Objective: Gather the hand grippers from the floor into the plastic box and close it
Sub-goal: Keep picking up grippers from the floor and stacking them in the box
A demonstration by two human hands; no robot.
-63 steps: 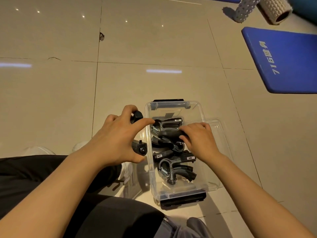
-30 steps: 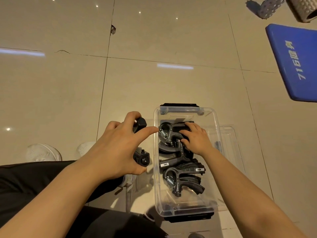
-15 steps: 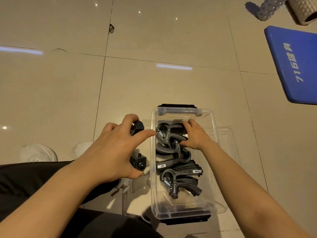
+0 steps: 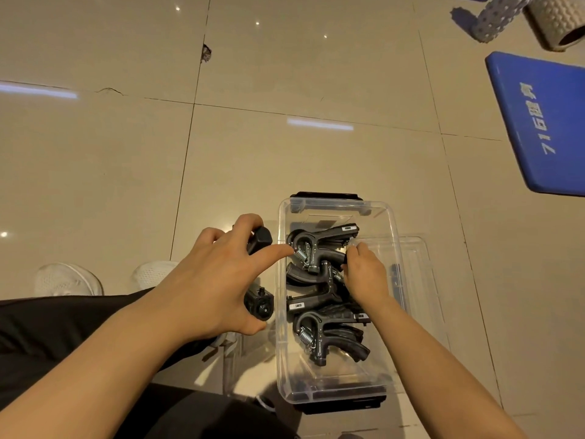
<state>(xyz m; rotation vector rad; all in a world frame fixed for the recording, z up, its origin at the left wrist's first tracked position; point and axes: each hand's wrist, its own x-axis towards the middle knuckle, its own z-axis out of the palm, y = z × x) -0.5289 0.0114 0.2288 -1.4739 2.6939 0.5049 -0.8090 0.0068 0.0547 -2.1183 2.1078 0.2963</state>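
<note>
Clear plastic box [image 4: 335,392] stands open on the tiled floor [image 4: 95,169], long axis running away from the person, black latches at its far and near ends. Inside, a pile of black hand grippers [image 4: 323,299] with coil springs; they overlap, so an exact count is hard to make out. Right hand [image 4: 365,274] reaches into the far half of the box, fingers curled round the handle of the topmost gripper [image 4: 319,245]; fingertips mostly hidden behind the handle. Left hand [image 4: 218,280] sits just outside the box's left wall, thumb stretched to the rim, fingers wrapped over another gripper [image 4: 259,274] whose two handle ends poke out above and below the palm; its middle is hidden. Clear lid [image 4: 418,280] lies on the floor against the box's right side, partly under it or behind it, cannot tell which. White shoes [image 4: 66,280] and dark trousers at lower left. Blue mat [image 4: 544,122] and two foam rollers [image 4: 522,17] cut off at the upper right edge.
</note>
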